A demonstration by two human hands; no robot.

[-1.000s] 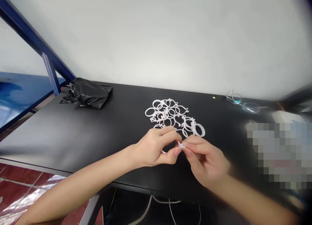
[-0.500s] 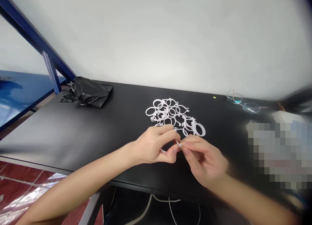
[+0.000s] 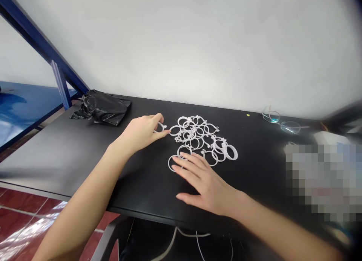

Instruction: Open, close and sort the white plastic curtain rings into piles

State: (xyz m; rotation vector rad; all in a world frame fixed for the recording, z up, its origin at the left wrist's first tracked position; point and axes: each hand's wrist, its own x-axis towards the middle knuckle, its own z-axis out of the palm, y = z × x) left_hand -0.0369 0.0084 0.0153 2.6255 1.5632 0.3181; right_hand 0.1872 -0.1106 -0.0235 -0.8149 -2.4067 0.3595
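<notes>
Both hands have left their shared pinch in front of the pile of white rings point(image 3: 202, 137). The left hand point(image 3: 140, 132) now pinches a single ring point(image 3: 161, 127) at the pile's left edge. The right hand point(image 3: 205, 182), spread flat and grasping nothing, rests its fingertips on a loose ring point(image 3: 173, 163) just in front of the pile. A black bag point(image 3: 102, 108) lies well to the pile's left.

rings point(image 3: 202, 138) mid-table point(image 3: 85, 155), bag point(image 3: 102, 109) left, glasses point(image 3: 279, 121) right
</notes>
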